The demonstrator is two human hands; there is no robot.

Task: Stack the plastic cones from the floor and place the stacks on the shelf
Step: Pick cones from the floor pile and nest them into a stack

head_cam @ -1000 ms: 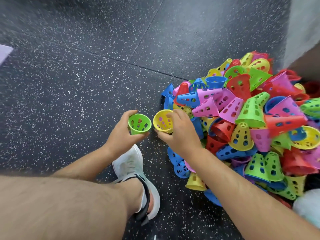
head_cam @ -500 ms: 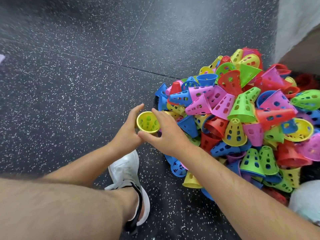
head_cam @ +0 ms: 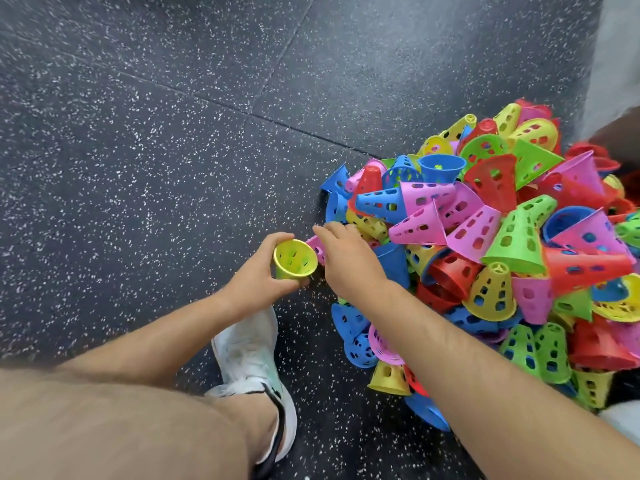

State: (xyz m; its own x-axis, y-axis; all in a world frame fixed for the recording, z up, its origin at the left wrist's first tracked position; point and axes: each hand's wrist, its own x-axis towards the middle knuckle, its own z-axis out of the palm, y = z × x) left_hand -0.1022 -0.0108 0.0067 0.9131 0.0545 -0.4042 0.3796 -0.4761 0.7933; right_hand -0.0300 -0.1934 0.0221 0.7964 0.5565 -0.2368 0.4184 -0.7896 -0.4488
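Observation:
My left hand (head_cam: 258, 282) grips a small stack of cones (head_cam: 294, 259), wide end up, with a yellow cone nested on top and green showing through its holes. Just to its right, my right hand (head_cam: 348, 263) holds a pink cone (head_cam: 317, 247), most of it hidden under the fingers. A big heap of perforated cones (head_cam: 502, 258) in pink, blue, red, green and yellow lies on the floor to the right of both hands. No shelf is in view.
The dark speckled rubber floor (head_cam: 156, 150) stretches left and ahead. My bare leg and white shoe (head_cam: 252, 362) stand below the left hand. A pale wall or panel (head_cam: 620, 57) rises at the top right corner behind the heap.
The yellow cone went from my right hand into the green one held by the left. My right hand then moved back to the heap's edge and took hold of a pink cone.

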